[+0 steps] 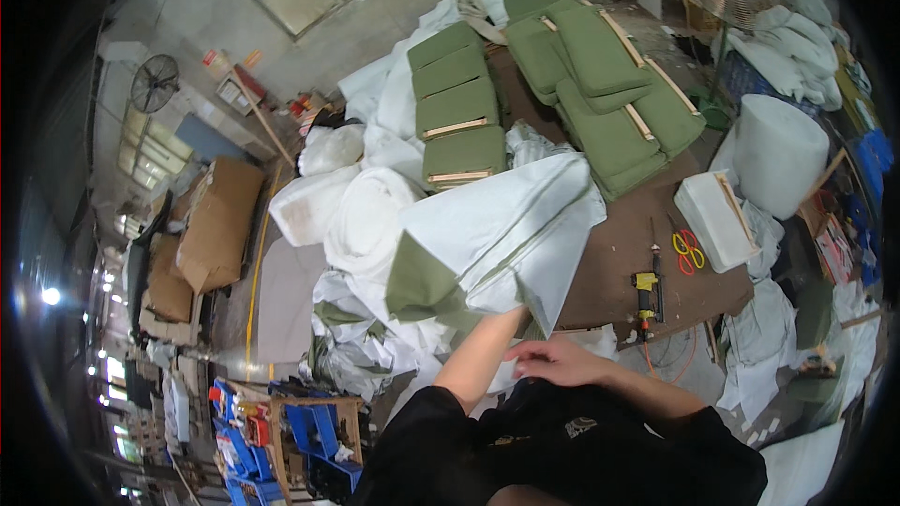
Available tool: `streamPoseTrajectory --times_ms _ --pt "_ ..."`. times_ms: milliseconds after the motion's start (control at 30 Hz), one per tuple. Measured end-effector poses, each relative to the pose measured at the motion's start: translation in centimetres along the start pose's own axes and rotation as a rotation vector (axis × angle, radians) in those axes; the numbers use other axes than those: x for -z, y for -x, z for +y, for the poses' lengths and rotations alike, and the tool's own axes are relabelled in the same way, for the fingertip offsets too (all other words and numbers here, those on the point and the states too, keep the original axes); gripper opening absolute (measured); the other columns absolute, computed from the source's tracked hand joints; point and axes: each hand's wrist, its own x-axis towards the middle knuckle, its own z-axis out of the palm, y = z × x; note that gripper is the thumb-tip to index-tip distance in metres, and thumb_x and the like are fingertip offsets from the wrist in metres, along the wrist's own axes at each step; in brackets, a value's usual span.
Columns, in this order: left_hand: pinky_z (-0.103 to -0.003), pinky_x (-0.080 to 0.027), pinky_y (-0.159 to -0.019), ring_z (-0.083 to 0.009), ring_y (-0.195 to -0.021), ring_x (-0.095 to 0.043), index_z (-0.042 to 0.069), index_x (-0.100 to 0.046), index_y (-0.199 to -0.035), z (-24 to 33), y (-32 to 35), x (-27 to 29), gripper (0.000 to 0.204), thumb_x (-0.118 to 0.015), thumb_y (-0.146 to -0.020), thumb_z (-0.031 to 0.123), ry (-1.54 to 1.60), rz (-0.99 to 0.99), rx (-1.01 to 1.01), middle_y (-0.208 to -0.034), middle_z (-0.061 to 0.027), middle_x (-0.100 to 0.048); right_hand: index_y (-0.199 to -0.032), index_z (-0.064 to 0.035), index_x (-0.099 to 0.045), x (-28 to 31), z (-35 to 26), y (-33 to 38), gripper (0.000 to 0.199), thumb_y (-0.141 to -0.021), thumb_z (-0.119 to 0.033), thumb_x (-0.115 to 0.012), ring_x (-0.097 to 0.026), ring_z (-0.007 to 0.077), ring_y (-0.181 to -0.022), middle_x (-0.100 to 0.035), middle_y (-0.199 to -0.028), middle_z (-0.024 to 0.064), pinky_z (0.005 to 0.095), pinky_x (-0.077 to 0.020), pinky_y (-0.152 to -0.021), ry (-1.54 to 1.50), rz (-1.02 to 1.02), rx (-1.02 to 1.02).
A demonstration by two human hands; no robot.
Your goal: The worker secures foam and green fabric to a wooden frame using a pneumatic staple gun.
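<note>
A cushion cover [497, 225], white on most of its outside with green fabric showing at a corner and along its seams, is spread in front of me. My left forearm reaches into it, and the cover hides that hand with its fingers. Close to my body, below the cover's lower corner, is my right hand [558, 361]. Its fingers point left, a little bent and apart, with nothing visible in them. Beyond the cover, green cushions [459, 105] with wooden strips on them lie in a row, and more green cushions [605, 84] are stacked to the right.
On the brown table [609, 281] at right lie a yellow-and-black air tool [644, 300] with an orange hose, scissors [689, 251] and a white block [714, 220]. White padding rolls [370, 220] and loose fabric crowd the left. Cardboard boxes [220, 225] stand farther left.
</note>
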Motion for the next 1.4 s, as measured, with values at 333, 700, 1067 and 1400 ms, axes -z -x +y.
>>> streamPoseTrajectory --times_ms 333,700,1067,1400 --pt "-0.041 -0.045 -0.089 -0.0280 -0.096 -0.057 -0.004 -0.054 -0.114 1.6 -0.6 0.4 0.027 -0.055 -0.092 0.011 -0.094 -0.052 -0.027 -0.105 -0.0204 -0.060 -0.097 0.0012 -0.063 1.6 1.9 -5.8 0.015 -0.089 -0.009 -0.056 -0.064 0.0186 -0.076 -0.066 -0.081 0.0101 0.0351 -0.0498 -0.071 -0.136 0.474 -0.039" --pt "-0.041 -0.045 -0.088 -0.0285 -0.096 -0.057 -0.004 -0.054 -0.115 3.1 -1.1 -0.3 0.029 -0.055 -0.092 0.012 -0.104 -0.157 -0.194 -0.105 -0.0208 -0.060 -0.134 -0.0049 -0.041 5.7 2.9 -7.3 0.042 -0.098 -0.026 -0.046 -0.046 0.0259 -0.124 -0.047 -0.135 0.0130 0.0408 -0.0378 -0.104 -0.951 1.145 0.390" --pt "-0.041 -0.045 -0.088 -0.0289 -0.096 -0.057 -0.004 -0.054 -0.116 1.0 3.3 5.9 0.030 -0.055 -0.091 0.012 -0.075 -0.205 -0.278 -0.105 -0.0211 -0.060 -0.134 -0.0060 -0.042 17.6 7.0 -1.5 0.043 -0.097 -0.028 -0.048 -0.047 0.0289 -0.123 -0.048 -0.135 0.0139 0.0421 -0.0381 -0.104 -0.381 1.141 0.269" --pt "-0.041 -0.045 -0.088 -0.0293 -0.096 -0.058 -0.004 -0.054 -0.117 -0.5 7.0 5.8 0.031 -0.056 -0.091 0.013 -0.062 -0.270 -0.132 -0.105 -0.0214 -0.060 -0.135 -0.0071 -0.043 11.9 13.9 1.1 0.045 -0.097 -0.030 -0.049 -0.048 0.0317 -0.122 -0.049 -0.134 0.0147 0.0433 -0.0384 -0.104 0.094 0.930 -0.054"
